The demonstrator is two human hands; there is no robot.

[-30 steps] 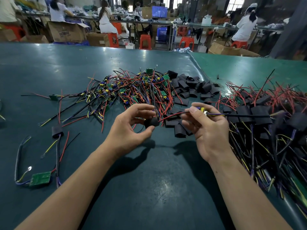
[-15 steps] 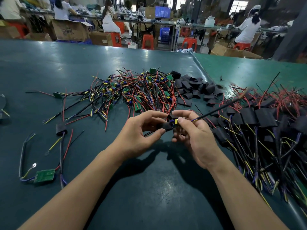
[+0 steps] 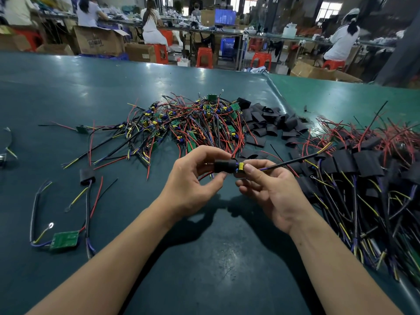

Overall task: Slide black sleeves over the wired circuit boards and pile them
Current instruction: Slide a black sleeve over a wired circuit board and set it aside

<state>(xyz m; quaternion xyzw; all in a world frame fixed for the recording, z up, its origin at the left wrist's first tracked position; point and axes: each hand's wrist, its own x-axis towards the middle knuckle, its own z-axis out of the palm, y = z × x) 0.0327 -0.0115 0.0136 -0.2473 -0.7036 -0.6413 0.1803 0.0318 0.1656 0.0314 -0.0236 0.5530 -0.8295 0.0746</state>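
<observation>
My left hand pinches a black sleeve between thumb and fingers above the table. My right hand pinches a wired circuit board by its yellow-capped end, right against the sleeve's mouth; its black cable trails up to the right. Part of the board is inside the sleeve and hidden. A tangle of bare wired boards lies behind my hands. Loose black sleeves lie right of it. A pile of sleeved boards fills the right side.
On the green table, a single green board with wires and a sleeved one lie at the left. The table edge runs behind the piles. Beyond it people sit on red stools among cardboard boxes.
My hands came together from apart. The board's end met the sleeve and has gone partly into it. The cable now trails up to the right.
</observation>
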